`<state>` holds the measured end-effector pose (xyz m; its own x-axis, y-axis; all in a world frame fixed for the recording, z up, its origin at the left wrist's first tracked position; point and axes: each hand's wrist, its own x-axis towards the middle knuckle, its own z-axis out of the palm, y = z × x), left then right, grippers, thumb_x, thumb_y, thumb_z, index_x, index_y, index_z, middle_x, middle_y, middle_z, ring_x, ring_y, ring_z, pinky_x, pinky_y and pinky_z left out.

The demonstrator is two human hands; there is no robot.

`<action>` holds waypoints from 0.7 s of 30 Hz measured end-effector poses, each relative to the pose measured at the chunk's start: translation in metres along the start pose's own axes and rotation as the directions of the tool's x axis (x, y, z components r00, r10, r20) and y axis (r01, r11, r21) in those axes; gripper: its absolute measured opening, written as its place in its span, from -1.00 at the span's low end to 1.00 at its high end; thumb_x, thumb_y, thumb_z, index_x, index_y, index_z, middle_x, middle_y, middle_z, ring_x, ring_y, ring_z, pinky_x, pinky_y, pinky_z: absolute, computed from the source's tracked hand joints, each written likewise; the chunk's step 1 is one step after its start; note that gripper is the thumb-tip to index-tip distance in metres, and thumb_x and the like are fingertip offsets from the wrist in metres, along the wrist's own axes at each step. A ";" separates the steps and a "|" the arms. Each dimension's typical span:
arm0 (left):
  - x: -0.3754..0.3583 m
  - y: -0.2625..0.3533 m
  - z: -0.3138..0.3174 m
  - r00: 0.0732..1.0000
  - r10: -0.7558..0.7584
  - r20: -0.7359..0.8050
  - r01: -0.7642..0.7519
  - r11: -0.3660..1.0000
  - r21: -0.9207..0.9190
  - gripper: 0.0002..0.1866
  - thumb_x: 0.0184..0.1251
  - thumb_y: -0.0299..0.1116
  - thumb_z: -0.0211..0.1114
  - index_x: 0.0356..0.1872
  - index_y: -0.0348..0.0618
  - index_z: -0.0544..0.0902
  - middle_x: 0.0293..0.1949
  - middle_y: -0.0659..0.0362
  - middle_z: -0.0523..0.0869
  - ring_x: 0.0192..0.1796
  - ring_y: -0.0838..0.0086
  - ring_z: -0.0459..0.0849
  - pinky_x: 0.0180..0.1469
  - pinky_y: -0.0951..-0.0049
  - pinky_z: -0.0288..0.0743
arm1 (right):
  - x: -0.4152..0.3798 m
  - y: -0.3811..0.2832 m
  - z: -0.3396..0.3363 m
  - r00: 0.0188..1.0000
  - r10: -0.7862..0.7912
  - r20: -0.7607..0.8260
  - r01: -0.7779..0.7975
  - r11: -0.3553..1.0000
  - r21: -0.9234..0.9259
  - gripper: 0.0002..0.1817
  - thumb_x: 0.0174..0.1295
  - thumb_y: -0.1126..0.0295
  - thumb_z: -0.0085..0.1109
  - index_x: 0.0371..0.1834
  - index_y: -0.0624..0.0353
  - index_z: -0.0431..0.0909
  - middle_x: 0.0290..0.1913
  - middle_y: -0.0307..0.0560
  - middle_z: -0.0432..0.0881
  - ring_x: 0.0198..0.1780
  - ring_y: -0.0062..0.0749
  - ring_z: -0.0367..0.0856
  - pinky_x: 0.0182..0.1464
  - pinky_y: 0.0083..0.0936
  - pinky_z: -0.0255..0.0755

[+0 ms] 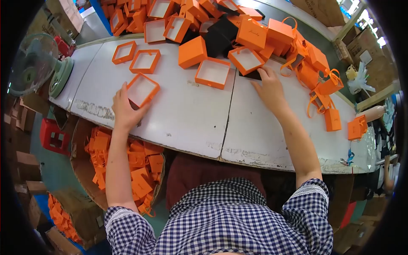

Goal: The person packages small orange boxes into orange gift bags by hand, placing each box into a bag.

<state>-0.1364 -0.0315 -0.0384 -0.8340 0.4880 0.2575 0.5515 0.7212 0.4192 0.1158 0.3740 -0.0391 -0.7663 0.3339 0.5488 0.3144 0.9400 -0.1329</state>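
Note:
My left hand (126, 108) grips an open orange box tray (142, 90) with a white inside, fingers on its left side and thumb at its lower edge. Over on the right, my right hand (269, 87) has its fingertips at a flat black piece (251, 75), just below another orange tray (246, 60); what its fingers hold is partly hidden. Between the hands lies an orange tray (212, 73), beside a closed orange box (192, 52). Two more trays (145, 61) (124, 52) rest beyond my left hand.
Orange boxes (251, 33) and black pieces (220, 36) are heaped at the back. Small orange bags (332, 119) stand along the right side. A fan (36, 64) is at the left edge. Below the table (182, 114), a carton (80, 170) holds orange pieces.

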 end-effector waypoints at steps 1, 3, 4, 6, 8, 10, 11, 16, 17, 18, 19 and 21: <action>-0.007 0.012 0.002 0.986 0.154 -0.061 -0.157 0.986 -0.048 0.15 -0.05 -0.08 0.71 0.58 -0.25 0.27 0.38 -0.14 0.51 0.44 -0.06 0.44 0.50 -0.03 0.31 | -0.001 0.006 0.002 0.993 -0.051 -0.104 0.054 0.998 0.020 -0.68 0.18 0.37 0.50 -0.07 0.27 0.65 0.00 0.02 0.67 0.07 0.03 0.64 0.12 -0.16 0.56; -0.025 0.042 0.002 0.918 0.396 -0.019 -0.390 0.892 -0.228 0.14 -0.10 -0.09 0.72 0.54 -0.26 0.30 0.31 -0.12 0.52 0.35 -0.06 0.48 0.44 0.00 0.34 | 0.003 0.017 -0.001 0.990 -0.104 -0.095 0.109 0.993 0.053 -0.76 0.23 0.43 0.43 -0.08 0.28 0.67 -0.03 0.05 0.67 0.05 0.02 0.64 0.09 -0.17 0.55; -0.037 0.063 0.004 0.880 0.475 -0.014 -0.456 0.835 -0.308 0.12 -0.11 -0.05 0.71 0.51 -0.26 0.33 0.26 -0.11 0.53 0.29 -0.04 0.51 0.38 -0.01 0.37 | 0.005 0.020 -0.005 0.984 -0.158 -0.085 0.166 0.982 0.090 -0.83 0.29 0.49 0.36 -0.10 0.30 0.69 -0.05 0.07 0.67 0.03 0.00 0.64 0.07 -0.18 0.55; -0.057 0.088 0.007 0.805 0.583 0.112 -0.499 0.767 -0.404 0.09 -0.10 -0.05 0.70 0.49 -0.27 0.35 0.28 -0.11 0.51 0.32 -0.05 0.48 0.41 -0.01 0.32 | 0.007 0.025 -0.013 0.975 -0.221 0.006 0.220 0.974 0.046 -0.85 0.28 0.49 0.37 -0.14 0.29 0.69 -0.07 0.02 0.69 0.01 -0.02 0.65 0.04 -0.21 0.57; -0.074 0.103 0.004 0.790 0.591 0.165 -0.483 0.764 -0.428 0.09 -0.07 -0.07 0.71 0.49 -0.31 0.34 0.36 -0.12 0.43 0.41 -0.07 0.43 0.48 0.02 0.29 | 0.009 0.020 -0.029 0.954 -0.282 0.099 0.283 0.959 0.006 -0.87 0.26 0.48 0.39 -0.18 0.27 0.70 -0.09 -0.03 0.72 0.00 -0.05 0.67 0.01 -0.24 0.60; -0.088 0.105 0.008 0.798 0.563 0.213 -0.385 0.750 -0.539 0.14 -0.09 -0.18 0.74 0.55 -0.27 0.28 0.40 -0.12 0.40 0.47 -0.06 0.38 0.50 0.06 0.33 | 0.000 -0.005 -0.065 0.943 -0.329 0.041 0.317 0.931 0.179 -0.90 0.34 0.47 0.32 -0.25 0.30 0.67 -0.12 -0.05 0.71 -0.04 -0.16 0.70 -0.07 -0.33 0.59; -0.092 0.107 0.009 0.804 0.552 0.221 -0.369 0.755 -0.542 0.14 -0.09 -0.18 0.74 0.55 -0.27 0.28 0.40 -0.12 0.40 0.47 -0.06 0.38 0.50 0.06 0.33 | -0.009 -0.021 -0.088 0.941 -0.334 0.055 0.318 0.929 0.188 -0.90 0.34 0.47 0.32 -0.25 0.30 0.67 -0.12 -0.05 0.71 -0.04 -0.16 0.70 -0.07 -0.33 0.59; -0.097 0.137 0.023 0.758 0.634 0.153 -0.389 0.629 -0.673 0.37 -0.07 -0.22 0.80 0.69 -0.20 -0.03 0.61 -0.12 0.19 0.59 -0.02 0.29 0.55 0.05 0.32 | -0.022 -0.061 -0.151 0.580 -0.141 0.803 -0.717 0.380 0.584 -0.76 0.60 0.37 0.09 -0.21 0.30 0.60 -0.39 -0.17 0.68 -0.35 -0.51 0.75 -0.33 -0.52 0.63; -0.097 0.142 0.027 0.713 0.689 0.132 -0.427 0.575 -0.698 0.46 -0.09 -0.19 0.81 0.72 -0.14 -0.15 0.70 -0.14 0.01 0.65 -0.03 0.20 0.58 0.02 0.30 | -0.026 -0.057 -0.136 0.519 -0.165 0.839 -0.733 0.419 0.536 -0.74 0.64 0.33 0.05 -0.16 0.30 0.59 -0.45 -0.21 0.69 -0.47 -0.57 0.74 -0.41 -0.60 0.64; -0.097 0.147 0.032 0.693 0.708 0.137 -0.433 0.561 -0.706 0.46 -0.09 -0.19 0.81 0.72 -0.14 -0.15 0.70 -0.14 0.01 0.65 -0.03 0.20 0.58 0.02 0.30 | -0.025 -0.058 -0.129 0.451 -0.178 0.874 -0.714 0.516 0.473 -0.73 0.62 0.31 0.09 -0.19 0.30 0.58 -0.47 -0.19 0.68 -0.45 -0.57 0.74 -0.40 -0.62 0.63; -0.099 0.152 0.036 0.684 0.722 0.100 -0.449 0.525 -0.723 0.48 -0.09 -0.19 0.82 0.73 -0.11 -0.17 0.70 -0.16 -0.02 0.67 -0.03 0.17 0.58 0.01 0.30 | -0.023 -0.064 -0.127 0.441 -0.147 0.885 -0.696 0.567 0.441 -0.73 0.62 0.31 0.10 -0.20 0.29 0.58 -0.43 -0.19 0.68 -0.46 -0.57 0.74 -0.40 -0.61 0.64; -0.102 0.158 0.036 0.661 0.746 0.082 -0.478 0.503 -0.720 0.54 -0.10 -0.17 0.82 0.74 -0.03 -0.27 0.72 -0.20 -0.11 0.70 -0.07 0.11 0.58 -0.02 0.29 | -0.024 -0.080 -0.122 0.428 -0.113 0.897 -0.678 0.616 0.401 -0.73 0.62 0.30 0.10 -0.21 0.29 0.57 -0.38 -0.20 0.68 -0.48 -0.57 0.73 -0.40 -0.60 0.64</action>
<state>0.0364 0.0503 -0.0294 -0.1389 0.9009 0.4113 0.6623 -0.2242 0.7149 0.1771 0.2819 0.0595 -0.8660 0.0996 -0.4900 0.4881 0.3813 -0.7851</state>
